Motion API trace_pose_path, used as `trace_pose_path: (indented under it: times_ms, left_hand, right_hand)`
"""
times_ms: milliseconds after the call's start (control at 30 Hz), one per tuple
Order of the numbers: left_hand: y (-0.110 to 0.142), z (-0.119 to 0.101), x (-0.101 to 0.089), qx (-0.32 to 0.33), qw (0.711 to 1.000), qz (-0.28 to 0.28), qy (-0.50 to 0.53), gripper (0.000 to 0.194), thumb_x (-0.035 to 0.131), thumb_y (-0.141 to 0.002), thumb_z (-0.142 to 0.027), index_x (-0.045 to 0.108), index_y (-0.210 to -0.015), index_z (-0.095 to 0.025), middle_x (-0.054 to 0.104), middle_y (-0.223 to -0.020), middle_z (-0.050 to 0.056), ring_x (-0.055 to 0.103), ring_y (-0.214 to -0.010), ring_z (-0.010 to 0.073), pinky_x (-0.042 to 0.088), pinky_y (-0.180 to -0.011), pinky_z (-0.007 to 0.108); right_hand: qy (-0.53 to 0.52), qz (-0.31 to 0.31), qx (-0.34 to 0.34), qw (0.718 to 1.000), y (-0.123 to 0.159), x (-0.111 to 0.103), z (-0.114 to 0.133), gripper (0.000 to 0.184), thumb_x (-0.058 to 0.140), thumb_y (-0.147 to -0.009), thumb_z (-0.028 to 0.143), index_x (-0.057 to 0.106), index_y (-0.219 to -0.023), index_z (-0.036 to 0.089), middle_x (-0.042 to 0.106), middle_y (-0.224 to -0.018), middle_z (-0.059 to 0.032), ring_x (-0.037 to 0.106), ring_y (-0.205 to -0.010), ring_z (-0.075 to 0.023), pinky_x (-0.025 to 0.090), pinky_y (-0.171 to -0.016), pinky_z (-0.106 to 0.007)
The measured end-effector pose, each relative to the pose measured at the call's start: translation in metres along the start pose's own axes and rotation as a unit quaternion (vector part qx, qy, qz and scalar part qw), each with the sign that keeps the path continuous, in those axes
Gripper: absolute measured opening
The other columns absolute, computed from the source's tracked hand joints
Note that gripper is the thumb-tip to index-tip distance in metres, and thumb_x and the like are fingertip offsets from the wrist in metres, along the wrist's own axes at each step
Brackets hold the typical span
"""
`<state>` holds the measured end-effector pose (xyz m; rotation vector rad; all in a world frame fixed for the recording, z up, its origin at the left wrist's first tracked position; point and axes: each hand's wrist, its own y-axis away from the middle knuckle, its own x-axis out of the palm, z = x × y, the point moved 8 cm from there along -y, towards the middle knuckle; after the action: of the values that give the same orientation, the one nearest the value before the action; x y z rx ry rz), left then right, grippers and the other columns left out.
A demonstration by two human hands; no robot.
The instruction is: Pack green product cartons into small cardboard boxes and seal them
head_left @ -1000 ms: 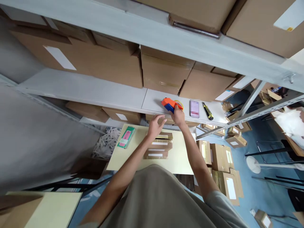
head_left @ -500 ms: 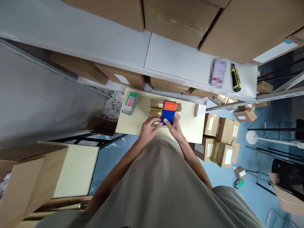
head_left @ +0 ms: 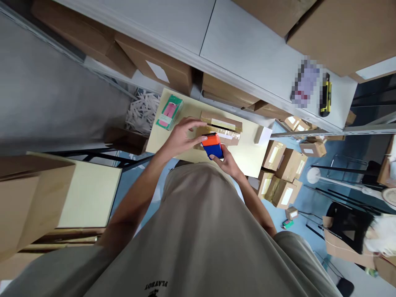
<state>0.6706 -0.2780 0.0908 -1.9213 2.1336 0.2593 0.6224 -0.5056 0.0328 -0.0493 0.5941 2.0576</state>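
In my right hand (head_left: 228, 161) is a small flat rectangular item (head_left: 214, 149), blue with an orange end; its exact kind I cannot make out. The right thumb lies on the blue face and the fingers are behind it. My left hand (head_left: 184, 135) is open at the item's orange end, index finger stretched out above it and thumb at its edge. Whether the thumb touches it is hard to tell. Beneath and behind the item, a cardboard box (head_left: 238, 125) with shiny tape lies on the pale yellow table (head_left: 188, 112).
A green box with a pink item pictured (head_left: 169, 112) lies at the table's left end, a white box (head_left: 262, 135) at its right. Above, a grey shelf (head_left: 247, 45) holds a yellow-black utility knife (head_left: 326, 95). Cartons (head_left: 283, 192) are stacked on the floor at right.
My left hand has left the item's lower end and moved up to its orange end, fingers spreading. The item has tilted and shifted slightly left in my right hand. The view has turned.
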Motion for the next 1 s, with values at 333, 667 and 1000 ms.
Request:
trace_pose_path:
  times_ms: [333, 667, 1000]
  left_hand:
    - [0.006, -0.02, 0.005, 0.047, 0.997, 0.05, -0.042, 0.04, 0.071, -0.105, -0.065, 0.088, -0.116, -0.031, 0.083, -0.114, 0.007, 0.071, -0.116, 0.0306, 0.053, -0.114, 0.052]
    - [0.001, -0.003, 0.003, 0.031, 0.997, 0.064, -0.008, 0.044, 0.076, -0.099, -0.07, 0.088, -0.113, -0.03, 0.083, -0.112, 0.006, 0.074, -0.113, 0.0302, 0.054, -0.112, 0.051]
    - [0.003, 0.049, 0.009, -0.155, 0.978, 0.025, 0.139, 0.051, 0.089, -0.086, -0.069, 0.084, -0.095, -0.019, 0.08, -0.091, 0.007, 0.073, -0.087, 0.0232, 0.059, -0.079, 0.031]
  right_hand:
    - [0.078, -0.015, 0.007, 0.997, 0.011, -0.008, 0.002, 0.068, 0.067, -0.101, 0.079, 0.058, -0.138, 0.023, 0.079, -0.111, -0.0115, 0.074, -0.099, -0.0328, 0.064, -0.09, -0.049]
    - [0.137, -0.003, 0.017, 0.99, 0.009, -0.01, 0.007, 0.067, 0.066, -0.103, 0.074, 0.056, -0.145, 0.022, 0.08, -0.114, -0.014, 0.076, -0.096, -0.0351, 0.065, -0.089, -0.051]
    - [0.147, 0.072, -0.001, 0.987, -0.005, -0.02, 0.036, 0.061, 0.074, -0.097, 0.069, 0.067, -0.132, 0.02, 0.079, -0.102, -0.0067, 0.07, -0.084, -0.0261, 0.059, -0.076, -0.038]
